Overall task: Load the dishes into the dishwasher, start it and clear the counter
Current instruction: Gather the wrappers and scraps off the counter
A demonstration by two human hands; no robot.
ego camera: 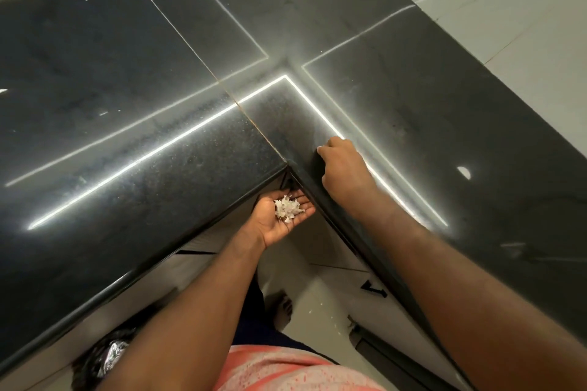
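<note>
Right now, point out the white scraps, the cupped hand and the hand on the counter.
white scraps [287, 208], head view, middle of the pile.
left hand [269, 229], head view, bare palm.
right hand [344, 170], head view, back of the hand.

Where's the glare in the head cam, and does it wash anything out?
Head view: strip-light reflections streak the glossy black counter, passing right beside the right hand; a small round lamp reflection sits farther right; white scraps in the left hand are readable.

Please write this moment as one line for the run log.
stage: clearing black counter | left hand: palm up below counter edge, holds white scraps | right hand: fingers curled, on counter
</note>
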